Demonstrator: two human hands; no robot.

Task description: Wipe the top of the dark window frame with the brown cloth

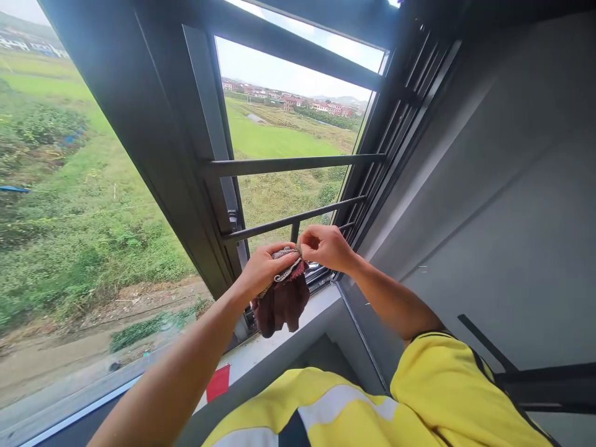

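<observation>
A dark brown work glove (280, 305) with a knitted grey and white cuff and some reddish fabric hangs in front of the window, its finger-like ends pointing down. My left hand (266, 268) is closed on the cuff, thumb on top. Pressed together at the cuff's far edge are the thumb and forefinger of my right hand (328, 248), pinching a small bit of it. Whether a second glove is bunched in with the first, I cannot tell.
Dark metal bars (298, 164) cross the window opening right behind my hands. Below lies the pale sill (321, 310), with a red piece (218, 383) near its left end. A grey wall (503, 205) rises on the right; a large glass pane (93, 205) stands on the left.
</observation>
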